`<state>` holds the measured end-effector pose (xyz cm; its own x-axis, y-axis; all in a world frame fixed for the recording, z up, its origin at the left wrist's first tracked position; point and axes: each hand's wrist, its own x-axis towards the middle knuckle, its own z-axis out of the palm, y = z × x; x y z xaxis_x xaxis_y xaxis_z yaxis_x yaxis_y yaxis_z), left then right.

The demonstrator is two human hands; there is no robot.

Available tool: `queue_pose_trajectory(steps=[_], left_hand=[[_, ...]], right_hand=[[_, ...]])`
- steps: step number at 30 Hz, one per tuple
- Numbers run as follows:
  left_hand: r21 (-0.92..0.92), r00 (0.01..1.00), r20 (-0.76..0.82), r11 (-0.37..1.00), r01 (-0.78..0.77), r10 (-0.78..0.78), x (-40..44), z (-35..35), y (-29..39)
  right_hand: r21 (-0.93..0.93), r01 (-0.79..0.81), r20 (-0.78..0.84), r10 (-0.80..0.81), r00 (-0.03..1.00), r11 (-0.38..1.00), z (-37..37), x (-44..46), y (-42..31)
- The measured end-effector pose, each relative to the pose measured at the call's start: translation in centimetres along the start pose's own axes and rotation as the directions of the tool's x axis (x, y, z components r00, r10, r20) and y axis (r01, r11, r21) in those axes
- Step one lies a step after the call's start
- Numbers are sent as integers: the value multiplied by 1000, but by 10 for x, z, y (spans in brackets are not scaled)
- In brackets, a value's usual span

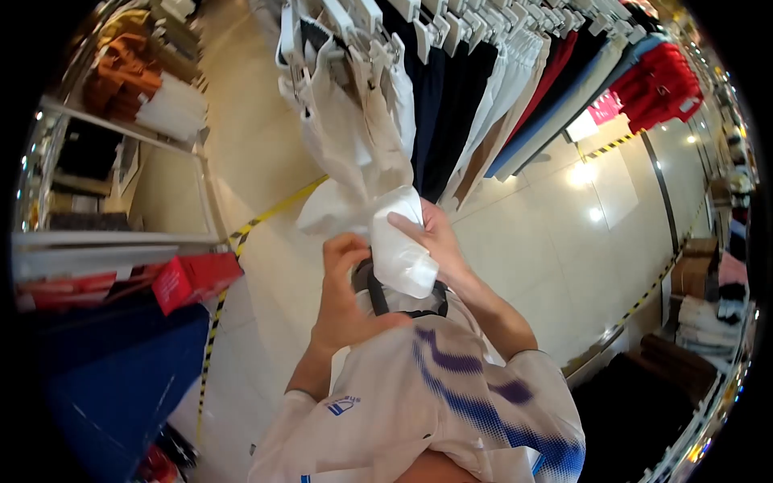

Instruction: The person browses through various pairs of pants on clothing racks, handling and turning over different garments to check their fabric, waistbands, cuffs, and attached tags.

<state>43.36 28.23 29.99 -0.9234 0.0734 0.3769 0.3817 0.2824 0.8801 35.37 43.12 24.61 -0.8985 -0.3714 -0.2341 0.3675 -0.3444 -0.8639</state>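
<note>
Pinching a bunched length of smooth white cloth [398,256] with its thumb in front, the right hand [437,241] had firm hold of it in the head view. The left hand [334,290] was half-spread and curved, just beside the cloth; whether its fingertips touched could not be told. The cloth was in front of the person's white shirt with blue-purple print [378,370], below cream trousers [342,121] hanging from white clip hangers [366,16]. Yellow-and-black striped tape [278,208] crossed the glossy pale floor [523,249].

Trousers [338,121] are matt cloth; floor tiles [523,241] look glossy.
</note>
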Motion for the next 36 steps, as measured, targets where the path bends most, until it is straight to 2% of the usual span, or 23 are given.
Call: queue_pose_trajectory(steps=[1,2,4,6,7,8,9,10,11,12,13,15,19,23,25,26,28,32,34,35,36], left_hand=[[212,999,42,977,-5,-4,1,10,11],[224,998,45,974,28,-39,1,21,14],[350,995,76,936,31,-61,-13,35,-3],[320,999,-11,946,46,-45,-27,46,1],[282,997,-81,959,40,-18,-27,49,2],[290,996,-94,957,20,8,-28,51,4],[267,992,-126,961,64,-31,-33,53,6],[243,985,-157,965,104,-67,-38,57,7],[232,981,-158,961,150,-115,-41,61,6],[237,982,-168,963,130,-92,-42,65,8],[243,988,-123,962,123,-96,-43,68,11],[230,993,-31,966,121,-117,-41,72,23],[228,997,31,972,61,-70,-42,74,21],[104,990,122,993,54,-67,-39,61,21],[-8,982,80,985,171,-170,-40,52,4],[-16,982,93,986,166,-164,-38,48,-4],[5,964,90,968,252,-252,-33,40,-13],[-84,978,110,979,187,-177,-22,5,-21],[7,933,188,950,311,-307,-23,-17,-31],[9,933,198,952,305,-300,-22,-24,-37],[-117,965,156,967,228,-209,-21,-29,-44]], right_hand=[[-104,73,31,-70,997,992,-5,-5,0],[-99,67,58,-62,996,993,-8,-7,1],[-224,234,145,-205,968,946,-18,-16,0],[-225,59,170,-21,985,973,-30,-36,-15],[80,-43,178,29,984,996,-35,-43,-16],[375,-152,205,78,976,915,-38,-50,-21],[419,-157,307,23,952,895,-40,-56,-28],[410,-145,323,5,946,901,-43,-61,-27],[288,-96,357,-13,934,953,-47,-65,-21],[165,-40,388,-28,921,985,-49,-68,-19],[57,-2,312,-16,950,998,-48,-71,-16],[-4,13,291,-12,957,1000,-49,-72,-18],[-106,78,286,-45,957,991,-51,-71,-22],[-162,135,205,-101,974,978,-35,-75,-24],[-199,179,180,-143,973,963,-27,-72,-21],[-203,182,166,-149,975,962,-24,-69,-17],[-344,322,247,-246,937,882,-16,-61,-13],[-259,277,259,-210,943,925,5,-48,-23],[-107,270,196,-246,949,957,14,-43,-25],[-121,267,148,-248,957,956,17,-40,-23],[-120,277,138,-261,956,953,18,-38,-22]])
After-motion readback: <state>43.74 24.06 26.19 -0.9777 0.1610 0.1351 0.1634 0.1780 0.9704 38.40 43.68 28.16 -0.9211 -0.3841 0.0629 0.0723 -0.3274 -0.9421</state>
